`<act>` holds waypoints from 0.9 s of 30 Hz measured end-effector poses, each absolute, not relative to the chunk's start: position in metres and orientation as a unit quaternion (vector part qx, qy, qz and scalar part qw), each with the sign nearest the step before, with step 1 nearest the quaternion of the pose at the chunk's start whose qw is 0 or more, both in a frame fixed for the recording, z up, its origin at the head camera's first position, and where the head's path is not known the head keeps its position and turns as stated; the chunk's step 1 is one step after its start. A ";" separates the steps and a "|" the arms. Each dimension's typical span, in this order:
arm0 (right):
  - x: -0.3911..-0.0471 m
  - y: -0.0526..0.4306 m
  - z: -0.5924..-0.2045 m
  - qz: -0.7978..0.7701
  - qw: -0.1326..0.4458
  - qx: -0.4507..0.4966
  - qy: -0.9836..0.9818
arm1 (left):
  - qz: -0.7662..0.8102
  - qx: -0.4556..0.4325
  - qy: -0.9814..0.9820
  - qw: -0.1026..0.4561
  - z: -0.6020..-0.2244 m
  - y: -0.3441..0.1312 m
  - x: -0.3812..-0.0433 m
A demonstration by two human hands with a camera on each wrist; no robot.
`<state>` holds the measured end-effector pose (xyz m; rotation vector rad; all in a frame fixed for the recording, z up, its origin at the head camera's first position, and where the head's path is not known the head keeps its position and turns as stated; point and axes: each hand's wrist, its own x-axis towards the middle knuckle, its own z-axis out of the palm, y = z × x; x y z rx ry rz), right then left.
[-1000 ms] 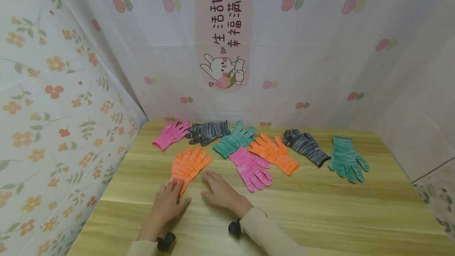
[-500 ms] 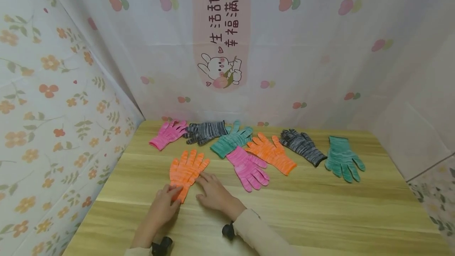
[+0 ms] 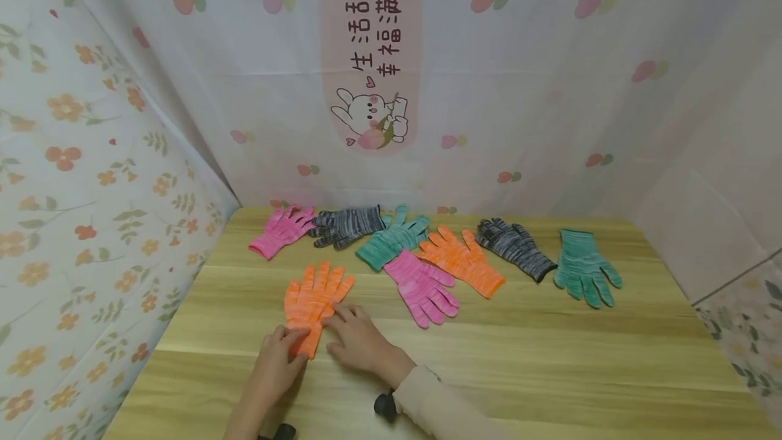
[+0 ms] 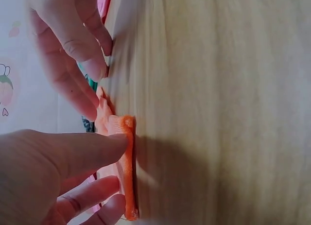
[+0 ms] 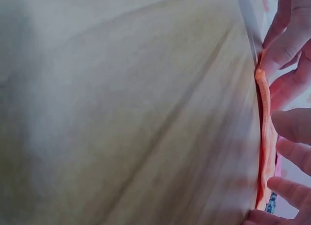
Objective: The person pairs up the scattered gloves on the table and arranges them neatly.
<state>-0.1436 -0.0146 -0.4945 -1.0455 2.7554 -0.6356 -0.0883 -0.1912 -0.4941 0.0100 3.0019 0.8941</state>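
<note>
An orange knit glove point(image 3: 313, 301) lies flat on the wooden table, fingers pointing away and cuff toward me. My left hand point(image 3: 277, 365) touches the left side of its cuff. In the left wrist view, the left thumb point(image 4: 104, 149) rests on the cuff edge point(image 4: 129, 176), with other fingertips on the glove beside it. My right hand point(image 3: 360, 341) is at the glove's right side, its fairly straight fingertips at the edge near the thumb part. In the right wrist view, the right-hand fingers point(image 5: 294, 125) are spread along the glove; exact contact is partly hidden.
Along the back lie a pink glove point(image 3: 282, 231), a grey-black glove point(image 3: 348, 226), a green glove point(image 3: 391, 242), another pink glove point(image 3: 423, 290), another orange glove point(image 3: 464, 262), another grey-black glove point(image 3: 516, 248) and another green glove point(image 3: 588, 269). Some overlap. Patterned curtains point(image 3: 519, 87) hang behind.
The near orange glove has slid toward me, and its cuff has come out further from under my left hand. My right hand has moved in against the glove. The view has shifted slightly.
</note>
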 end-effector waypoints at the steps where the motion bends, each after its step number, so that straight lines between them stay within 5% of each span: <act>1: -0.142 -0.016 -0.495 -0.206 0.061 -0.349 0.912 | 0.284 0.004 0.959 0.001 -0.494 -0.191 -0.087; 13: -0.130 -0.024 -0.499 -0.141 0.062 -0.367 0.917 | 0.268 0.004 0.963 -0.030 -0.497 -0.188 -0.080; 27: -0.127 -0.029 -0.495 -0.130 0.094 -0.377 0.912 | 0.327 -0.043 0.944 0.006 -0.495 -0.205 -0.075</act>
